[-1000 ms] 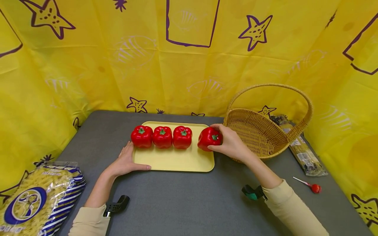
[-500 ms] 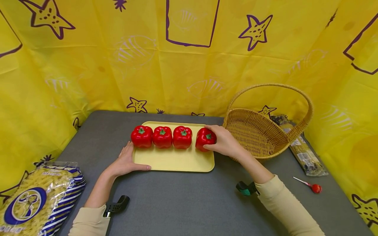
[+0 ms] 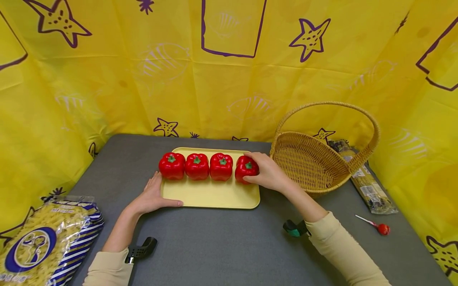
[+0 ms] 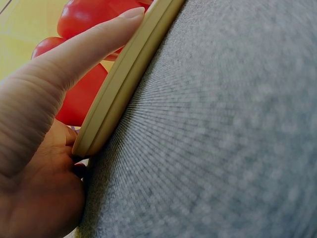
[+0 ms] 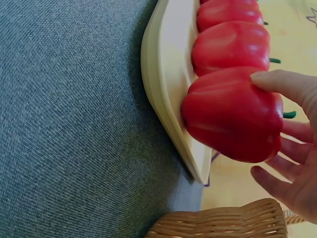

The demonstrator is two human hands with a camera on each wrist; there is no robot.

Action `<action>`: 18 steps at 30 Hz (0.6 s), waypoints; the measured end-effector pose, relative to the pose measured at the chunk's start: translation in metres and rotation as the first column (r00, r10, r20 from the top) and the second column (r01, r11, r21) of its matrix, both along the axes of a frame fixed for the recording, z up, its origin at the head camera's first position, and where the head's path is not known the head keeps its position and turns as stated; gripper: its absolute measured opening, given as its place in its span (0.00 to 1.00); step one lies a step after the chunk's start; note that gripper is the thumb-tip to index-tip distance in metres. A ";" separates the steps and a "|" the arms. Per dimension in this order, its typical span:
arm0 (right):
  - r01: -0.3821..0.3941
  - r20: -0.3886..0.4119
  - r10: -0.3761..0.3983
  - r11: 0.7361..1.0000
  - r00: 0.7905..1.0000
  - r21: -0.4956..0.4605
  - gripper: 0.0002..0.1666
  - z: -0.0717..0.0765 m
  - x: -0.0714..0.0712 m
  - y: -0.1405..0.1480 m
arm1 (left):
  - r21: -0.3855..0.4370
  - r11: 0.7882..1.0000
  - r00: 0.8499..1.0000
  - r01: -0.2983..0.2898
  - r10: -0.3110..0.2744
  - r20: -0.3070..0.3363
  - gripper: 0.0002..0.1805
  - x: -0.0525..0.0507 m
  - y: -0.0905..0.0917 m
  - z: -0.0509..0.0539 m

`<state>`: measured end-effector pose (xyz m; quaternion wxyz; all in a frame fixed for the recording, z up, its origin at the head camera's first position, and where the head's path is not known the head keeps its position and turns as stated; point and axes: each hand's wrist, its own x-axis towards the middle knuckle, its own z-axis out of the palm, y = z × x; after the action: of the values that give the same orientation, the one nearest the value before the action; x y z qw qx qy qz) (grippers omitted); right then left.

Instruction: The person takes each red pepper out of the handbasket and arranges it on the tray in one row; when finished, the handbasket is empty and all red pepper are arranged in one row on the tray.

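A row of three red bell peppers with green stems fills the back left of the pale yellow tray. At the tray's right end, my right hand holds another red bell pepper between thumb and fingers, with a small gap to the row. The right wrist view shows this pepper at the tray surface; whether it bears its full weight there I cannot tell. My left hand rests at the tray's front left corner, its straight thumb over the front rim and its fingers along the left side.
A wicker basket with a tall handle stands right of the tray. Behind it lies a long clear packet, and a red lollipop is nearer. A big pasta bag sits at front left. Yellow cloth encloses the grey table.
My right hand has moved left with the bell pepper, from the tray's right edge towards the row, and the pepper has turned more upright. The left hand has stayed still.
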<state>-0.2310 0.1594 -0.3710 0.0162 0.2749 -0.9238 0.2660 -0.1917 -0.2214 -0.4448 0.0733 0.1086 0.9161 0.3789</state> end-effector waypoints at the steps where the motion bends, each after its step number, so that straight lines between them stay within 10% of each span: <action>1: 0.000 0.001 0.000 1.000 1.000 -0.004 0.46 -0.001 0.000 0.000 | 0.000 1.000 1.000 0.000 0.000 0.001 0.72 0.000 0.000 0.000; 18: 0.021 -0.008 -0.021 0.999 1.000 -0.032 0.48 -0.003 0.005 0.003 | -0.002 1.000 1.000 0.002 -0.002 -0.004 0.72 0.000 0.001 0.001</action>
<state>-0.2264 0.1625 -0.3741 0.0271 0.2661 -0.9222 0.2792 -0.1915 -0.2205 -0.4434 0.0721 0.1102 0.9165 0.3778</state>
